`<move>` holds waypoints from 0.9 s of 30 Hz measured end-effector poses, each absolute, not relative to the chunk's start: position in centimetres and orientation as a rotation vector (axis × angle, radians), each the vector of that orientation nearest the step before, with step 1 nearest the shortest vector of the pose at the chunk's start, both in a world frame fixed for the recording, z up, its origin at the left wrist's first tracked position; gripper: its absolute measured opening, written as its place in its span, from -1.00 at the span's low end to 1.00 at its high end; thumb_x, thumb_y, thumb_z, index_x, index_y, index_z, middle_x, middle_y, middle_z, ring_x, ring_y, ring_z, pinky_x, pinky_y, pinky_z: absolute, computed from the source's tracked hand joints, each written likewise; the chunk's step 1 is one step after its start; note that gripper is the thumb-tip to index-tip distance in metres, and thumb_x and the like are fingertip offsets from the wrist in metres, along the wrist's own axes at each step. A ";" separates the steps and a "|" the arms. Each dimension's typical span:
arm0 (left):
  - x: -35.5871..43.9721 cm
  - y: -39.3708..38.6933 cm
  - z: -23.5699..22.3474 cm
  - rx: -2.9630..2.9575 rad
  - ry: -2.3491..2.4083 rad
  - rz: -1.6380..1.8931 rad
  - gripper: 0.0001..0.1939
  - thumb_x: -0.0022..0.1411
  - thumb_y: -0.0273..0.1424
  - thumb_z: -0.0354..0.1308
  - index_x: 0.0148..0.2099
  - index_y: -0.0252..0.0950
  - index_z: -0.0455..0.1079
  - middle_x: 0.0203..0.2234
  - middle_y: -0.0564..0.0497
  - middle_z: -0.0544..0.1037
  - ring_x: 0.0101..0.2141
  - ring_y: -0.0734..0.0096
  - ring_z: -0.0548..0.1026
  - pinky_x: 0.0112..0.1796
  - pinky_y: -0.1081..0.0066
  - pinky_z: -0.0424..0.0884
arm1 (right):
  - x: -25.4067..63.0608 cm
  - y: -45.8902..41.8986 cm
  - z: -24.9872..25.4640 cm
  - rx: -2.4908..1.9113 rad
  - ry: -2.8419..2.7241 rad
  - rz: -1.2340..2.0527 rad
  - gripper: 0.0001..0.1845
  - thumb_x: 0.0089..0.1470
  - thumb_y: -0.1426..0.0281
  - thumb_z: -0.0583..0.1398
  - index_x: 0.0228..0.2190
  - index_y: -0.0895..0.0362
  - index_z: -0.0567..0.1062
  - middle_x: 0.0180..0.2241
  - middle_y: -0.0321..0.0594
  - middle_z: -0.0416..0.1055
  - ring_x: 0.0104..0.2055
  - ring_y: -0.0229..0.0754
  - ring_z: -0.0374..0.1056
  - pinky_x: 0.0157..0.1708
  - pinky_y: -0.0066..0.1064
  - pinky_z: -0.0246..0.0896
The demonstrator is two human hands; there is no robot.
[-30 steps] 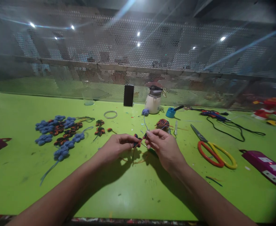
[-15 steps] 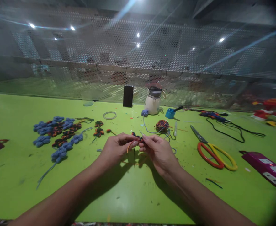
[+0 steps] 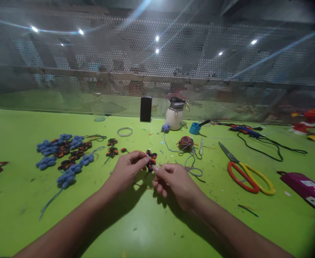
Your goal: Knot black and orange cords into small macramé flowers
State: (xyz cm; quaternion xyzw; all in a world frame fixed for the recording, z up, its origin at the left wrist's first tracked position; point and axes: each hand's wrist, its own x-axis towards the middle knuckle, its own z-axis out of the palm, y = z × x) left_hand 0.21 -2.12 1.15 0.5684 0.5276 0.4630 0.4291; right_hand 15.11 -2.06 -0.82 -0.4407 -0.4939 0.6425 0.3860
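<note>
A small dark yarn flower (image 3: 151, 161) with orange and red flecks is held up above the table between my hands. My left hand (image 3: 129, 165) is closed, pinching the flower's left side between thumb and fingers. At its lower right petal, the thumb and index finger of my right hand (image 3: 175, 181) pinch the edge, with the other fingers curled below. An orange yarn tail (image 3: 144, 186) shows beneath my left hand. Nearby on the left lie two similar dark flowers (image 3: 112, 152) and a small orange-and-dark yarn piece (image 3: 123, 150).
Several blue yarn flowers (image 3: 47, 162) and dark ones lie left. Beyond my hands are a ring (image 3: 124, 132), phone (image 3: 146, 109), white jug (image 3: 174, 116), multicoloured yarn ball (image 3: 185, 143) and blue pot (image 3: 194, 128). Scissors (image 3: 243, 172), a glue gun (image 3: 245, 131) and a purple power strip (image 3: 305, 190) lie right.
The flower has turned to face me, its petals now showing. My right hand has shifted down to its lower edge, and my left hand has moved slightly left.
</note>
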 end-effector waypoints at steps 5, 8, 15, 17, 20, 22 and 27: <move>0.1 -1.9 1.2 1.471 1.405 1.056 -0.84 0.03 -0.32 0.16 -0.47 -0.31 0.44 -0.52 -0.03 0.51 -0.46 0.37 0.41 -0.38 0.39 0.29 | 17.2 -0.9 0.5 -1.162 -1.427 1.021 -0.63 -0.04 0.21 0.22 -0.68 0.21 0.39 -0.75 -0.35 0.23 -0.69 -0.41 0.08 -0.69 -0.54 -0.04; -0.1 -1.8 1.1 1.492 1.399 1.075 -0.83 0.04 -0.30 0.15 -0.45 -0.31 0.44 -0.50 -0.03 0.52 -0.44 0.35 0.44 -0.36 0.38 0.30 | 19.2 1.1 1.0 -1.068 -1.325 1.000 -0.68 -0.08 0.23 0.25 -0.65 0.21 0.41 -0.64 -0.28 0.33 -0.62 -0.37 0.16 -0.64 -0.51 0.04; -1.2 -1.9 1.6 1.462 1.261 1.294 -0.88 0.01 -0.34 0.23 -0.44 -0.29 0.40 -0.51 0.05 0.52 -0.45 0.44 0.45 -0.40 0.46 0.31 | 22.1 4.0 1.2 -1.079 -1.268 1.144 -0.72 -0.15 0.23 0.25 -0.57 0.22 0.41 -0.55 -0.23 0.37 -0.57 -0.35 0.23 -0.60 -0.51 0.09; -1.3 -2.0 1.8 1.427 1.239 1.320 -0.87 -0.01 -0.37 0.25 -0.44 -0.30 0.38 -0.53 0.05 0.52 -0.47 0.45 0.44 -0.42 0.47 0.31 | 22.1 4.0 1.4 -1.227 -1.551 1.019 -0.74 -0.06 0.24 0.18 -0.54 0.22 0.42 -0.55 -0.21 0.39 -0.57 -0.34 0.24 -0.57 -0.49 0.12; -1.2 -2.2 2.0 1.387 1.147 1.329 -0.87 -0.02 -0.40 0.26 -0.45 -0.31 0.36 -0.56 0.06 0.51 -0.49 0.48 0.44 -0.41 0.48 0.31 | 21.2 3.6 1.3 -1.520 -2.218 0.673 -0.75 -0.01 0.28 0.14 -0.53 0.21 0.46 -0.56 -0.20 0.43 -0.53 -0.30 0.28 -0.53 -0.48 0.12; -1.1 -2.2 1.8 1.383 1.074 1.318 -0.87 -0.03 -0.42 0.26 -0.46 -0.32 0.36 -0.56 0.07 0.50 -0.49 0.49 0.45 -0.40 0.48 0.31 | 20.3 3.2 0.9 -1.596 -2.484 0.485 -0.81 -0.08 0.33 0.18 -0.55 0.19 0.50 -0.54 -0.18 0.46 -0.51 -0.25 0.31 -0.53 -0.46 0.06; -1.2 -1.8 1.0 1.365 0.998 1.170 -0.87 -0.02 -0.41 0.24 -0.45 -0.34 0.34 -0.57 0.05 0.50 -0.49 0.47 0.44 -0.38 0.45 0.30 | 18.3 2.7 0.2 -1.584 -2.644 0.237 -0.93 -0.20 0.51 0.18 -0.59 0.21 0.49 -0.50 -0.04 0.46 -0.46 -0.15 0.31 -0.54 -0.42 -0.08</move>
